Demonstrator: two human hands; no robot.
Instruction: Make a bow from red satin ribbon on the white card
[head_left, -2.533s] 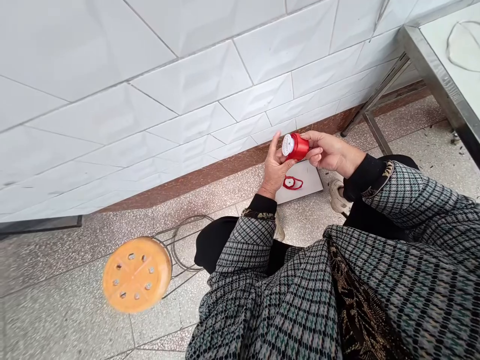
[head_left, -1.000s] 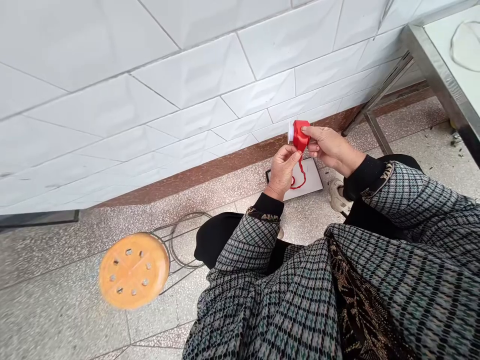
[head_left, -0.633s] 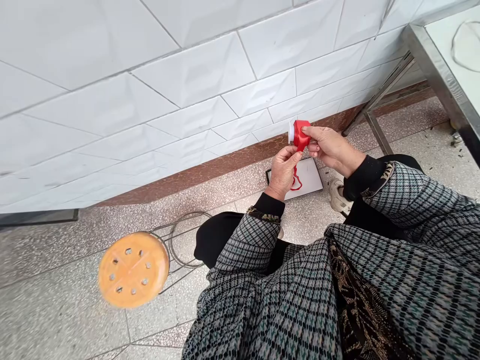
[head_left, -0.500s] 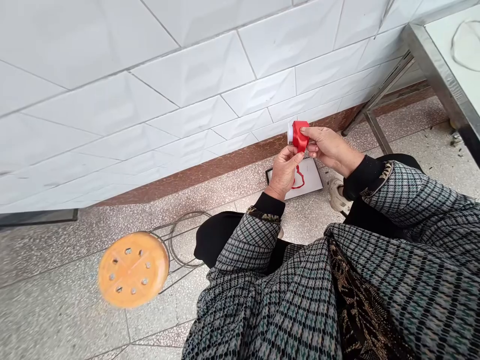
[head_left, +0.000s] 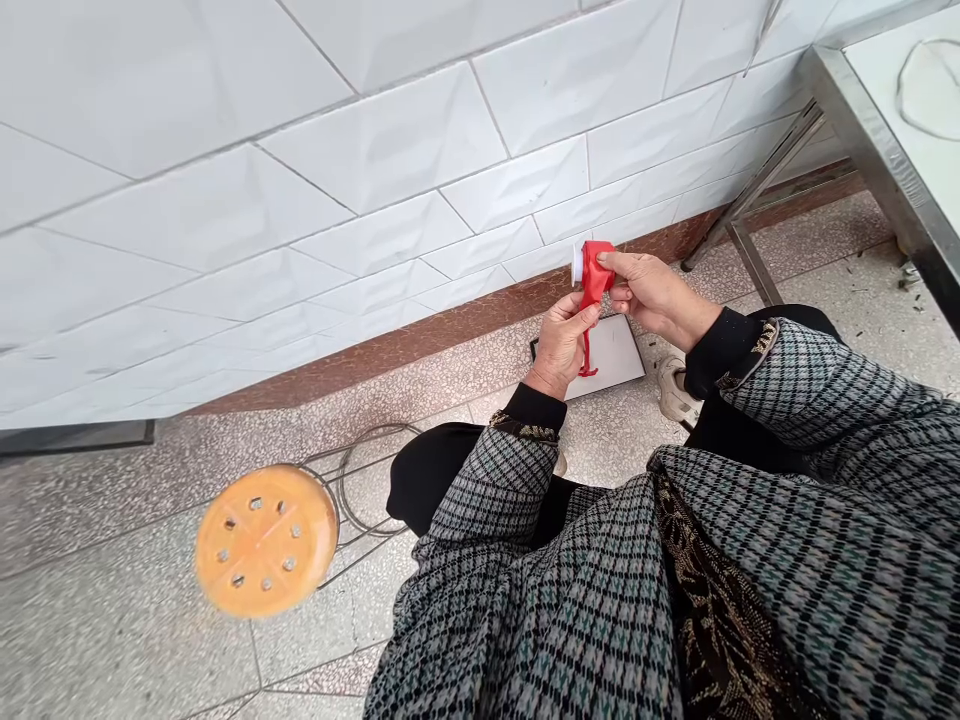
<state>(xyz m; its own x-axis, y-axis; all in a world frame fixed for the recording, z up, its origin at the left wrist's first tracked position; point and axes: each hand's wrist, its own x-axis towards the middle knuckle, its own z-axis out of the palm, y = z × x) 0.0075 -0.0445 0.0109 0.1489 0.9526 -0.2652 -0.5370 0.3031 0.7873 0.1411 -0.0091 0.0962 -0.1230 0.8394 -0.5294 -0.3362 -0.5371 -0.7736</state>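
Note:
A roll of red ribbon (head_left: 598, 262) with a white rim on its left side is held up near the wall. My right hand (head_left: 656, 292) grips the roll from the right, its thumb on the red face. My left hand (head_left: 559, 342) is closed on the ribbon just below the roll, with thumb and fingers pinched together. A thin red end hangs under my left hand, in front of a white dark-edged panel (head_left: 619, 362) low by the wall. The fingertips behind the roll are partly hidden.
An orange round stool seat (head_left: 266, 540) with holes lies at the lower left, its wire legs pointing right. A metal-framed table (head_left: 874, 150) stands at the upper right. White tiled wall (head_left: 390, 160) runs along the top. A shoe (head_left: 677, 392) shows below my right hand.
The hanging red end has changed from a wide loop to a narrower, straighter strand. Both hands and the roll have shifted very slightly left.

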